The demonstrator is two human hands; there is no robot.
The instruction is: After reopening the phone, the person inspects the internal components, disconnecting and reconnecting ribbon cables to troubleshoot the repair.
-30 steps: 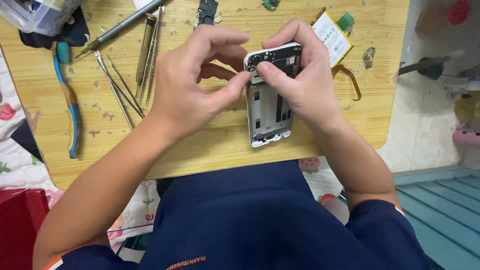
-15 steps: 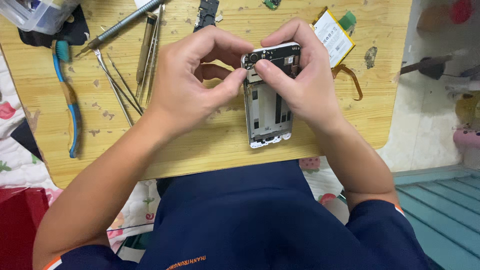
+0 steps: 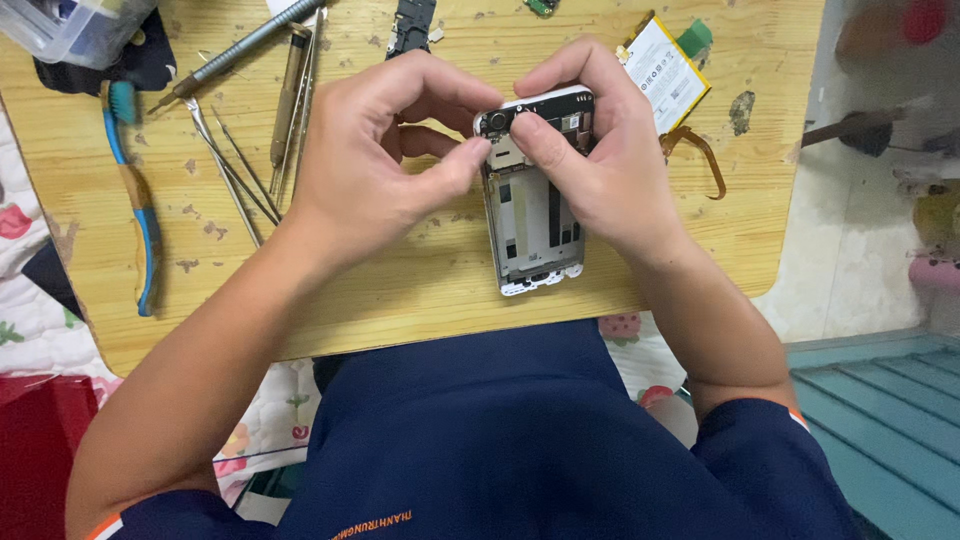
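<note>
By the table's (image 3: 420, 300) left edge I see the toothbrush (image 3: 135, 200), unmoved. My left hand (image 3: 380, 165) has pinched narrower at the opened phone's (image 3: 530, 225) top; my right hand (image 3: 600, 170) still grips it, mid-table, thumb now pressing near the camera module.

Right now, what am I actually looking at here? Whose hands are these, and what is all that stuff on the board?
The one view comes from a camera worn on a person's head, looking down at their own lap and hands. The left hand and right hand hold an opened phone frame, its back off, both thumbs pressing near its top end. It rests over a wooden board. On the board lie tweezers, a screwdriver, a blue-handled toothbrush and a flat battery. A clear plastic box sits at the far corner.
</note>
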